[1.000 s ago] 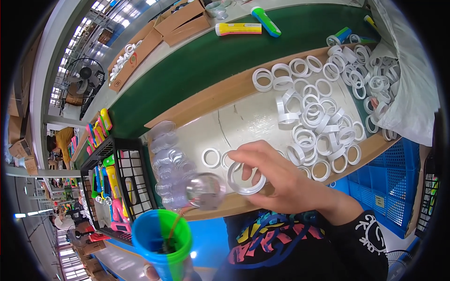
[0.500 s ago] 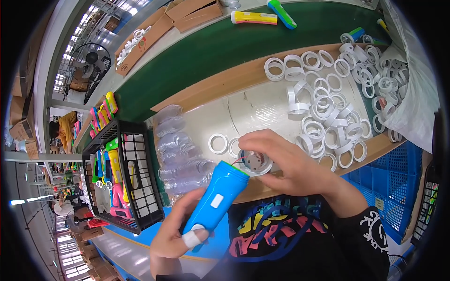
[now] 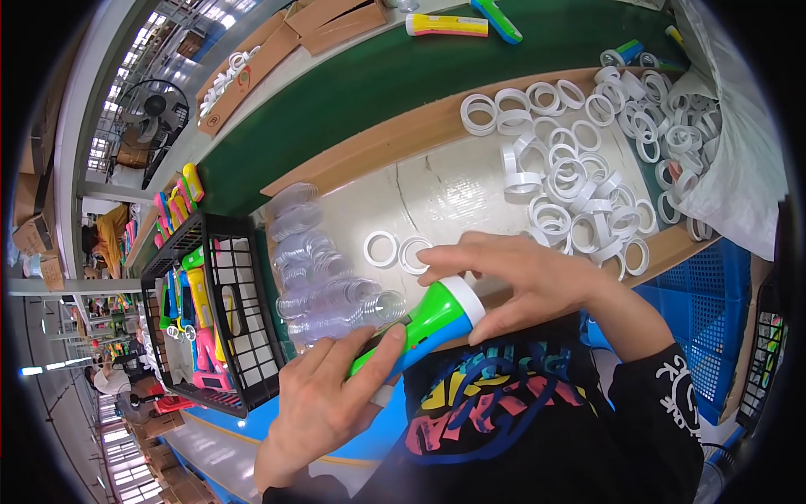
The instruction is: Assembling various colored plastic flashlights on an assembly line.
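Factory bench, seen from above: pale work board (image 3: 453,189) edged by a green belt (image 3: 378,80) along its far side; white plastic rings (image 3: 588,181) lie heaped over the board's right half, two more rings (image 3: 399,250) lying apart near its middle; overlapping clear round lenses (image 3: 323,277) lie in rows on the left. Left hand (image 3: 323,407) is wrapped around the body of a green-and-blue flashlight (image 3: 424,323), thumb pressed along its side; the flashlight lies tilted just above the board's near edge, between the two hands, its white-rimmed head pointing up and to the right. Right hand (image 3: 525,273) is cupped over that head, fingers (image 3: 457,256) spread across the rim and thumb beneath it (the face of the head is hidden). Black wire basket (image 3: 227,328) at the left holds coloured flashlight parts; cardboard boxes (image 3: 277,50) and further flashlights (image 3: 466,21) lie beyond the belt; blue crate (image 3: 705,336) stands at the right.
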Demonstrator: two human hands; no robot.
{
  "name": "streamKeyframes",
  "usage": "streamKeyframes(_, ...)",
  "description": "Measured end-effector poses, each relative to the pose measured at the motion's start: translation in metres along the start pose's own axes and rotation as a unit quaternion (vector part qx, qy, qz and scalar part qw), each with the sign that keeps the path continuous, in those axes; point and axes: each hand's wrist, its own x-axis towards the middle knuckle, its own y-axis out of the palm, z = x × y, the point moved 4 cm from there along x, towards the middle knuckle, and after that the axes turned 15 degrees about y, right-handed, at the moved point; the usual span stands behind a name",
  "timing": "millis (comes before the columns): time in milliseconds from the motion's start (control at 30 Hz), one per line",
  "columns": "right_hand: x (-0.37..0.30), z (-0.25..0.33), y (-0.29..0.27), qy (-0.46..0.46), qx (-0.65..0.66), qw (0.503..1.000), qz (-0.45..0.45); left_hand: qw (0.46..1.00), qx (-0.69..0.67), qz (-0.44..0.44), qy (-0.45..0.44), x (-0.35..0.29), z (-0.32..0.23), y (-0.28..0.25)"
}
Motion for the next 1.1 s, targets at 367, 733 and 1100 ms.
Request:
streamKeyframes(367,-0.025,0.065,0.031,-0.329,-0.061,0.937,-0.104,0.893,-0.436,-0.114,0.008,-0.006,0.003,0.03)
streamKeyframes(733,0.016,-0.028,0.034,0.197,0.487,0.846,-0.089,0.991,-0.071,-0.112,-0.005,0.007,0.025,0.04)
streamKeyframes(1100,0.021,-0.037,0.013,0.199,0.29,0.925,-0.139,0.986,-0.121,-0.092,-0.062,0.023,0.028,0.053)
